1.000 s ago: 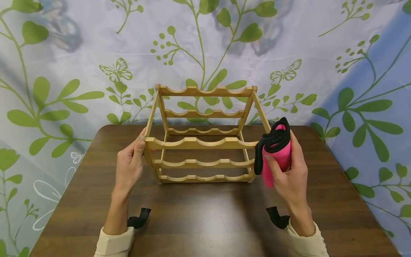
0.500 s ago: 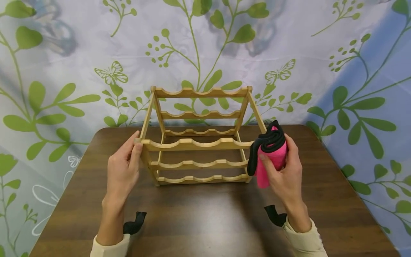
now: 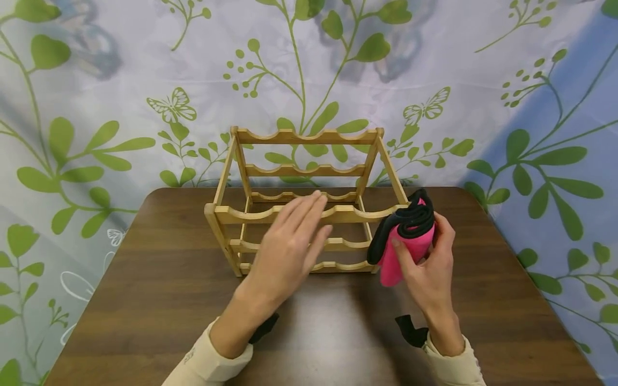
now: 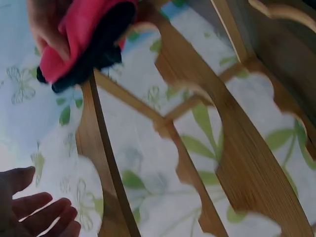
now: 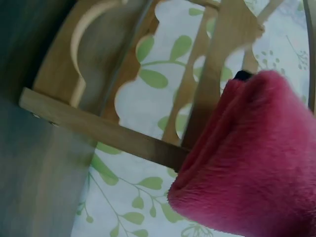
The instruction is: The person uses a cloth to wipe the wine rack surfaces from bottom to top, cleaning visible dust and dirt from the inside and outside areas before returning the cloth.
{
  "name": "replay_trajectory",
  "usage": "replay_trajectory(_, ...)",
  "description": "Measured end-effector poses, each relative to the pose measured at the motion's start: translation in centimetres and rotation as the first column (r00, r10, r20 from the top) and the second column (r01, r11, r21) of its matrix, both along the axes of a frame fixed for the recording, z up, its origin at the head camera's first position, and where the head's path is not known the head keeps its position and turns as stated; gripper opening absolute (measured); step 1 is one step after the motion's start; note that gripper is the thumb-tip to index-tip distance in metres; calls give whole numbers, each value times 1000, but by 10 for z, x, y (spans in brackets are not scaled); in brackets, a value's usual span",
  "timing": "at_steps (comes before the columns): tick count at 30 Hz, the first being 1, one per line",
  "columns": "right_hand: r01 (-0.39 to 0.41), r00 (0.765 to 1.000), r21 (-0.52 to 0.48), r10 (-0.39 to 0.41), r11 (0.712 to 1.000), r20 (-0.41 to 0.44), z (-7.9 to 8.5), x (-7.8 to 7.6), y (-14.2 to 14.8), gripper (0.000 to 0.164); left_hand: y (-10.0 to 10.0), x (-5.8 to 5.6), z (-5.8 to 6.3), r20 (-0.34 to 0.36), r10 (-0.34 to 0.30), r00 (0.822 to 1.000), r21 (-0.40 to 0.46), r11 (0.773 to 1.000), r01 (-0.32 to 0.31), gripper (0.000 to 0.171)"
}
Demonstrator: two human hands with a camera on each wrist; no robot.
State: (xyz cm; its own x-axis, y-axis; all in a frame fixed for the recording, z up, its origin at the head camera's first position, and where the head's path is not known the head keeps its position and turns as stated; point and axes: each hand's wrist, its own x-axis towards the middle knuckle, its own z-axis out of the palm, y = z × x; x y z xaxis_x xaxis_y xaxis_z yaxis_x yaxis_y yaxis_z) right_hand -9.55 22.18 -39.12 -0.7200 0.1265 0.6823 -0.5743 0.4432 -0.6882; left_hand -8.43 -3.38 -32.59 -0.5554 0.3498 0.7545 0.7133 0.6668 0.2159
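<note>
A wooden rack with scalloped rails (image 3: 285, 138) stands on the table in the head view. My right hand (image 3: 431, 268) grips a folded pink cloth with black edging (image 3: 414, 238) at the rack's front right upper corner, hiding that corner. In the right wrist view the pink cloth (image 5: 252, 163) fills the lower right, beside the rack's side post (image 5: 103, 131). My left hand (image 3: 285, 246), fingers straight and holding nothing, is in front of the rack's middle and covers part of its front rails. The left wrist view shows those fingers (image 4: 42, 212) spread near a rail.
Brown wooden table (image 3: 120, 300) under the rack. Behind it hangs a pale curtain (image 3: 203, 69) printed with green leaves and butterflies. A black strap end (image 3: 410, 329) hangs by the right wrist, another (image 3: 264, 328) by the left.
My left hand has let go of the rack's front left corner and moved right, across the front of the rack. My right hand keeps the cloth at the right corner, slightly lower.
</note>
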Motion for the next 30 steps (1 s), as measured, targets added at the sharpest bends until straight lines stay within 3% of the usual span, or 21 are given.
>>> replay_trajectory(3, -15, 998, 19, 14, 1000, 55, -7, 3, -1, 78, 24, -3, -2, 139, 15, 990, -77, 997, -5, 52)
replay_trajectory(6, -28, 989, 42, 22, 999, 146, -15, 7, -2, 77, 41, -6, -9, 194, 77, 978, -147, 988, -49, 55)
replay_trajectory(9, -30, 964, 64, 12, 997, 265, -24, 10, 2, 77, 52, -8, -17, 155, 126, 980, -166, 981, -99, 52)
replay_trajectory(13, -43, 905, 105, -6, 994, 426, -37, 12, 9, 76, 59, -9, -25, 101, 133, 986, -118, 986, -120, 42)
replay_trajectory(19, -100, 829, 194, -26, 976, 559, -50, 12, 12, 77, 61, -11, -27, 120, 123, 985, -82, 990, -114, 34)
replay_trajectory(26, -75, 807, 200, -58, 977, 588, -60, 10, 9, 84, 63, -13, -31, 99, 149, 984, -81, 987, -141, 37)
replay_trajectory(30, -62, 803, 142, -35, 988, 595, -68, 10, 9, 89, 64, -15, -33, 113, 116, 987, -2, 993, -116, 36)
